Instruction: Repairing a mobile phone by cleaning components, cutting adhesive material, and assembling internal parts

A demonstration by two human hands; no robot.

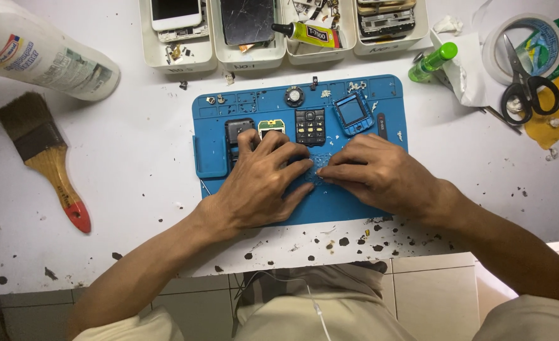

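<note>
Small part, hidden between our fingertips, at the middle of the blue mat (355,211). We judge it light, thin and fragile, best pinched by its edges. Our left hand (260,183) and right hand (374,173) press together there; whether either pinches it we cannot tell. Beyond them lie a keypad (310,126), a blue frame (353,112), then a brush (43,155) and scissors (527,85).
</note>
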